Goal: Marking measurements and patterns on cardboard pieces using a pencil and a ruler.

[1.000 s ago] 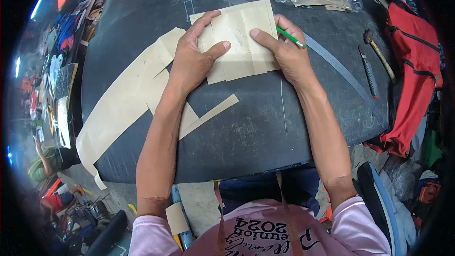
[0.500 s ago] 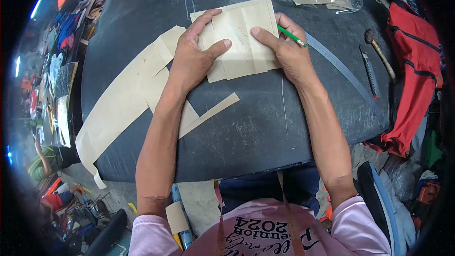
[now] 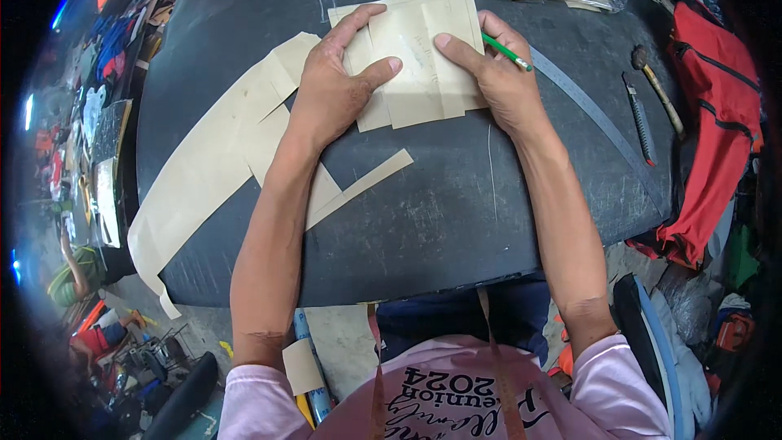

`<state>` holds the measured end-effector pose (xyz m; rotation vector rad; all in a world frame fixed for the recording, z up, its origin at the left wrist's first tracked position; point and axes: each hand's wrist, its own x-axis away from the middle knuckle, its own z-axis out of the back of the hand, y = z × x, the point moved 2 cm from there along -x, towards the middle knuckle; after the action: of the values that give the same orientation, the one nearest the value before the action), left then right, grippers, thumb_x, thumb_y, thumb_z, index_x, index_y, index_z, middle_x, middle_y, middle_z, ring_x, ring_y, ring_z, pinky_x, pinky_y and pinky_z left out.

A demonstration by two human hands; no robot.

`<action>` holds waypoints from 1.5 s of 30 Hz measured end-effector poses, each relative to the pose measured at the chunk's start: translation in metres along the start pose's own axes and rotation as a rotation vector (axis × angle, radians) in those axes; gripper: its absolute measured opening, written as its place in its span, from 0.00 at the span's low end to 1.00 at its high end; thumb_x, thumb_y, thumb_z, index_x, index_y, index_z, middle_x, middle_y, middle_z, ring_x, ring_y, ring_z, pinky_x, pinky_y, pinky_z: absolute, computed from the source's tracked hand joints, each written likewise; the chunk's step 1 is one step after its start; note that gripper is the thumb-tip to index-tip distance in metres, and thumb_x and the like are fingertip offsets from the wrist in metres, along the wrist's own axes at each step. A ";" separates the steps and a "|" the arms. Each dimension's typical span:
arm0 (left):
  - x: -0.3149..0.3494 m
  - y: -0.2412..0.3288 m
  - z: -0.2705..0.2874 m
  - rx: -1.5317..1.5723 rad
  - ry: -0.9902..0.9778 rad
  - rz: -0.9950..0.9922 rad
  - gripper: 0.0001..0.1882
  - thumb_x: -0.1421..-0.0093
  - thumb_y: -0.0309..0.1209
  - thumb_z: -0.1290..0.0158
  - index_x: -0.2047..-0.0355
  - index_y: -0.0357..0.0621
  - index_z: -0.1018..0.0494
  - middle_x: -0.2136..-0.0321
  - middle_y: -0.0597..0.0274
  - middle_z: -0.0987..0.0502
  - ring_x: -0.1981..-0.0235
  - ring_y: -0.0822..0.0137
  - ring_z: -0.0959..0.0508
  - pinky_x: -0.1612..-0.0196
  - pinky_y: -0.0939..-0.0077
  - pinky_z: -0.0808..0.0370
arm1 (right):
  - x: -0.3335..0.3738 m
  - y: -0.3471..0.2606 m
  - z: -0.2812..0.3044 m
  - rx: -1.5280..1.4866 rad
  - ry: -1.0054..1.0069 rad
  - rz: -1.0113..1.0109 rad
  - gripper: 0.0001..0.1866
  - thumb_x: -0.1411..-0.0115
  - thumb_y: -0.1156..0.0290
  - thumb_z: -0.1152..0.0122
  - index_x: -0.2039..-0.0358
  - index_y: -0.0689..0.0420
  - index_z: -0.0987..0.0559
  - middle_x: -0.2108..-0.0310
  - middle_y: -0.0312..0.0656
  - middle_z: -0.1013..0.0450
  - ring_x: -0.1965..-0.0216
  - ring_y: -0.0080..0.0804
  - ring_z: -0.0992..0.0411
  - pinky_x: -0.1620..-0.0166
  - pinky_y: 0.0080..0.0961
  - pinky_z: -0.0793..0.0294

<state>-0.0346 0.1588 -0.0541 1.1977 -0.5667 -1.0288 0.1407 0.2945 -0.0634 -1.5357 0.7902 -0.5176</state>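
Head view: long tan paper strips (image 3: 204,187) lie left on the dark counter (image 3: 456,220); left hand (image 3: 334,90) flat, fingers spread, pressing tan paper pieces (image 3: 415,57) at counter's far middle; right hand (image 3: 497,73) presses their right edge, green pencil (image 3: 507,53) gripped between its fingers; metal ruler (image 3: 595,114) just right
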 end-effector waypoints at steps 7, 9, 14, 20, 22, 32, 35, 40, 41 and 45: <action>0.000 -0.005 0.000 -0.036 0.004 -0.021 0.35 0.38 0.30 0.30 0.30 0.47 0.25 0.36 0.51 0.20 0.38 0.57 0.19 0.32 0.65 0.25 | 0.000 0.002 -0.001 0.014 0.000 0.002 0.19 0.34 0.66 0.23 0.48 0.62 0.16 0.57 0.41 0.15 0.58 0.24 0.18 0.52 0.25 0.18; 0.000 -0.004 0.000 -0.028 0.003 -0.019 0.35 0.39 0.31 0.30 0.30 0.47 0.25 0.35 0.50 0.21 0.38 0.56 0.19 0.32 0.65 0.26 | 0.000 0.002 -0.001 -0.004 -0.003 -0.003 0.19 0.34 0.65 0.22 0.48 0.62 0.16 0.57 0.41 0.15 0.58 0.24 0.18 0.52 0.25 0.17; -0.001 -0.007 0.001 -0.023 -0.004 -0.007 0.35 0.39 0.31 0.30 0.30 0.50 0.25 0.34 0.50 0.21 0.38 0.55 0.19 0.32 0.64 0.25 | -0.001 0.003 0.000 0.024 -0.010 0.004 0.19 0.34 0.65 0.22 0.48 0.61 0.17 0.57 0.41 0.15 0.58 0.24 0.18 0.53 0.25 0.17; 0.001 -0.008 0.000 -0.079 0.015 -0.032 0.35 0.38 0.34 0.30 0.30 0.53 0.25 0.36 0.49 0.20 0.39 0.54 0.18 0.34 0.62 0.23 | 0.000 0.003 0.000 0.030 -0.009 -0.002 0.20 0.34 0.64 0.23 0.48 0.62 0.17 0.57 0.41 0.15 0.58 0.24 0.17 0.53 0.25 0.17; 0.001 -0.010 0.000 -0.084 0.018 -0.017 0.35 0.38 0.35 0.30 0.30 0.54 0.25 0.37 0.49 0.20 0.39 0.54 0.18 0.34 0.62 0.22 | 0.000 0.003 0.000 0.039 -0.011 0.004 0.20 0.34 0.64 0.23 0.47 0.62 0.17 0.57 0.41 0.15 0.58 0.24 0.17 0.53 0.26 0.17; 0.001 -0.008 0.000 -0.104 0.019 -0.049 0.35 0.37 0.36 0.30 0.29 0.54 0.25 0.38 0.49 0.19 0.41 0.54 0.17 0.35 0.62 0.22 | 0.001 0.001 -0.002 0.043 -0.005 0.000 0.19 0.33 0.66 0.24 0.46 0.61 0.17 0.56 0.42 0.15 0.57 0.25 0.17 0.52 0.26 0.16; 0.001 -0.009 0.000 -0.096 0.018 -0.050 0.35 0.38 0.36 0.30 0.29 0.54 0.25 0.38 0.49 0.19 0.41 0.55 0.17 0.35 0.62 0.22 | 0.001 0.002 -0.002 0.032 -0.004 -0.004 0.19 0.33 0.66 0.24 0.46 0.62 0.17 0.56 0.42 0.15 0.57 0.25 0.17 0.52 0.26 0.16; 0.001 -0.008 -0.001 -0.067 0.011 -0.030 0.36 0.38 0.35 0.30 0.30 0.53 0.25 0.39 0.48 0.19 0.42 0.55 0.17 0.35 0.62 0.21 | -0.001 0.004 0.000 0.036 -0.011 0.012 0.19 0.33 0.66 0.24 0.46 0.62 0.17 0.56 0.42 0.15 0.57 0.25 0.17 0.52 0.26 0.16; 0.001 -0.008 -0.001 -0.073 0.014 -0.043 0.35 0.38 0.35 0.30 0.29 0.53 0.25 0.39 0.48 0.19 0.42 0.55 0.17 0.35 0.63 0.21 | -0.001 0.004 0.000 0.037 -0.013 0.012 0.20 0.34 0.66 0.24 0.46 0.62 0.17 0.56 0.42 0.15 0.57 0.26 0.17 0.52 0.26 0.16; 0.001 -0.008 -0.001 -0.080 0.013 -0.045 0.35 0.37 0.36 0.30 0.29 0.54 0.25 0.38 0.48 0.19 0.41 0.55 0.17 0.35 0.62 0.21 | 0.000 0.004 -0.001 0.025 -0.011 0.011 0.20 0.34 0.66 0.23 0.46 0.62 0.17 0.56 0.42 0.15 0.57 0.26 0.17 0.53 0.26 0.16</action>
<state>-0.0361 0.1579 -0.0623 1.1503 -0.4863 -1.0715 0.1394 0.2944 -0.0669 -1.5096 0.7801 -0.5087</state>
